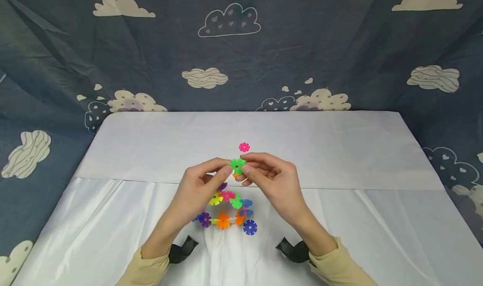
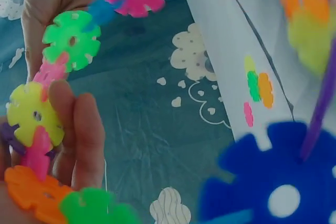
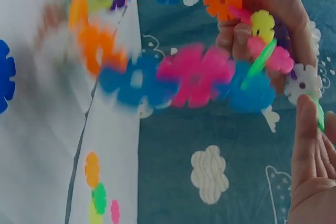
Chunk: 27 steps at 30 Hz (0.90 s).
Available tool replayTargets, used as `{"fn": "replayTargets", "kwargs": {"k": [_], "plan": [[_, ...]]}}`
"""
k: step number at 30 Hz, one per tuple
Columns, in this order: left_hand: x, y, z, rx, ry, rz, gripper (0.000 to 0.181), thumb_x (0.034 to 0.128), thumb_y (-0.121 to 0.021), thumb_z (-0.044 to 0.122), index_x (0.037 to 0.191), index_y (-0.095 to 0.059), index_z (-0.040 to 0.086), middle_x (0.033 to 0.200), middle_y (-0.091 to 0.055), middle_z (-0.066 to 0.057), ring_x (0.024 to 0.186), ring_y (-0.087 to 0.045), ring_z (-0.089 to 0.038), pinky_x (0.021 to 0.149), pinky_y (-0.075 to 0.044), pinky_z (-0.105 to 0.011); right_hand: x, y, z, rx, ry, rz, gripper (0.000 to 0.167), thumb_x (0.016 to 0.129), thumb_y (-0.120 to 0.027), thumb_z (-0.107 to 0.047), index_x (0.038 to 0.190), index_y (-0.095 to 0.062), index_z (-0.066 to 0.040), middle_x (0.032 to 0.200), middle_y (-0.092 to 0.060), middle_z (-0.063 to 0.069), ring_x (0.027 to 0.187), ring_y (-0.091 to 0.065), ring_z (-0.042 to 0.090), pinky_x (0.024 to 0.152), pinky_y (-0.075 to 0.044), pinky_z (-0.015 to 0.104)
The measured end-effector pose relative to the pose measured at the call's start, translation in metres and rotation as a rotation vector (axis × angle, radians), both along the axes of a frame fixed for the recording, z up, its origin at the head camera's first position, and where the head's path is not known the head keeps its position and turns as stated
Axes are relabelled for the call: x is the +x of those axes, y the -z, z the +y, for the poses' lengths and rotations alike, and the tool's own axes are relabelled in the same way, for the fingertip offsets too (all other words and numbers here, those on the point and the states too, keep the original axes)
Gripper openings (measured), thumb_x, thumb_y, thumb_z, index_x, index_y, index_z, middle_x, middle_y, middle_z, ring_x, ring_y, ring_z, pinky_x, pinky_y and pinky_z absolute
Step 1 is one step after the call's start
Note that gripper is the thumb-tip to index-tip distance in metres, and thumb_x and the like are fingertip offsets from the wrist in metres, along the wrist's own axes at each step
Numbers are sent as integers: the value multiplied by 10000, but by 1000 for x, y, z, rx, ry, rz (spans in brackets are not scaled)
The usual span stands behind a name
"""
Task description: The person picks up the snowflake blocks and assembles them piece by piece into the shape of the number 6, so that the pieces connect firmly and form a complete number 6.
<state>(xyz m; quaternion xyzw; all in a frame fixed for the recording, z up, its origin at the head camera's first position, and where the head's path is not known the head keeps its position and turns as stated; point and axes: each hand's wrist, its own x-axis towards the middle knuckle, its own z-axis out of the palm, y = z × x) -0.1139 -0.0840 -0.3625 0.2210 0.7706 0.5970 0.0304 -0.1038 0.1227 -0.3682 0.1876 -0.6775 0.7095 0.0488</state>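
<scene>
A green flower-shaped disc (image 1: 237,166) is between the fingertips of both hands in the head view. My right hand (image 1: 279,181) pinches it from the right with thumb and finger. My left hand (image 1: 198,189) grips the chain of coloured flower discs (image 1: 223,220) at its upper end. That chain hangs in a loop below the hands. In the right wrist view, a white disc (image 3: 304,83) lies beside the right fingertips, next to the green piece. A purple disc (image 3: 281,35) is partly hidden by the left hand. Several chain discs are blurred in the wrist views.
A pink disc (image 1: 244,147) lies on the white-covered table (image 1: 324,147) beyond the hands. Loose orange (image 3: 92,169), green (image 3: 98,198) and yellow (image 3: 95,214) discs lie near it. A dark cloud-patterned cloth (image 1: 302,47) rises behind the table.
</scene>
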Motion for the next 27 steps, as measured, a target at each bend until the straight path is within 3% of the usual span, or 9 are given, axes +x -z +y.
{"fn": "replayTargets", "kwargs": {"k": [4, 8, 13, 16, 22, 27], "plan": [[-2, -3, -5, 83, -74, 15, 146, 1002, -589, 166, 1085, -696, 111, 812, -583, -63, 604, -537, -230, 549, -499, -262, -3, -2, 9, 62, 32, 4, 215, 954, -639, -49, 1166, -673, -51, 994, -713, 83, 817, -698, 280, 731, -576, 394], [-5, -7, -11, 179, -106, -1, 148, 1031, -527, 144, 1049, -632, 42, 829, -605, -113, 687, -575, -265, 643, -547, -287, -7, 1, 22, 172, 46, -74, 179, 973, -628, -106, 1136, -690, -66, 979, -708, 82, 803, -686, 265, 730, -574, 367], [-9, -7, -16, 250, -153, -48, 196, 1047, -496, 191, 1031, -584, 17, 850, -616, -158, 658, -589, -274, 628, -542, -285, -6, 14, 31, 447, -93, -241, 178, 967, -642, -139, 1125, -701, -83, 983, -707, 42, 867, -677, 246, 775, -560, 327], [-11, -6, -18, 318, -199, -52, 218, 1033, -528, 202, 1015, -579, -9, 811, -590, -170, 611, -601, -274, 600, -552, -296, -2, 29, 33, 645, -202, -274, 162, 949, -654, -130, 1096, -714, -100, 949, -700, -3, 849, -648, 192, 770, -542, 305], [-16, -4, -23, 402, -312, -15, 285, 1028, -537, 239, 1028, -580, -43, 778, -578, -141, 582, -604, -253, 591, -546, -275, 14, 58, 32, 834, -371, -221, 227, 872, -732, -119, 1095, -725, -159, 956, -648, -115, 844, -580, 94, 763, -498, 270], [-18, -4, -25, 425, -347, -50, 338, 1031, -528, 269, 1043, -574, -66, 764, -578, -129, 567, -606, -247, 594, -549, -280, 23, 67, 30, 921, -403, -135, 325, 813, -806, -128, 1098, -724, -259, 1006, -573, -163, 926, -532, 69, 827, -470, 264]]}}
